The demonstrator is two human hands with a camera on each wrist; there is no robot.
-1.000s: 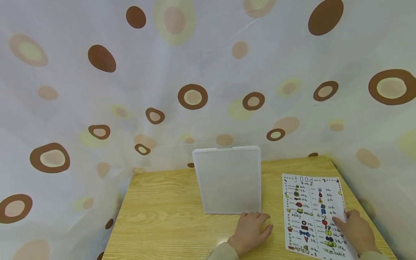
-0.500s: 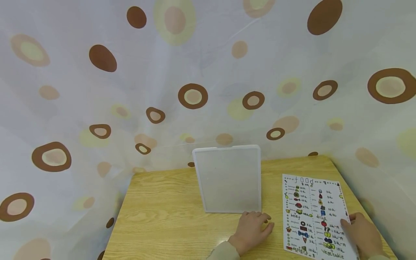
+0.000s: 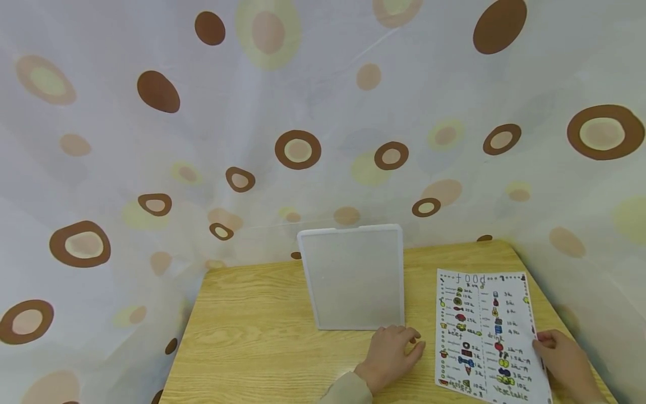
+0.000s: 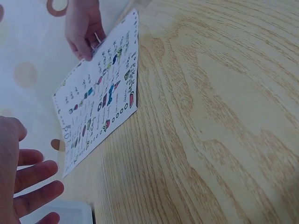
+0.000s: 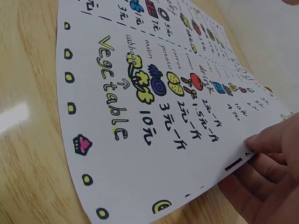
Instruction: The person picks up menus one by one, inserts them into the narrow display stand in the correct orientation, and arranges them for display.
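A white paper sheet with coloured food drawings and hand-written prices lies on the right of the wooden table. My right hand pinches its right edge. In the right wrist view the thumb lies on top of the sheet and the fingers sit under the slightly raised edge. My left hand rests on the table with relaxed fingers, holding nothing, just in front of a white frosted panel that stands tilted back. The left wrist view shows the sheet, the right hand and my left fingers.
A dotted white curtain surrounds the table on the back, left and right. The table's right edge runs close beside the sheet. Bare wood stretches left of the panel and in front of it.
My right hand has slid off the sheet's face to its right edge and now pinches it. The sheet has shifted slightly left. The left hand has stayed put.
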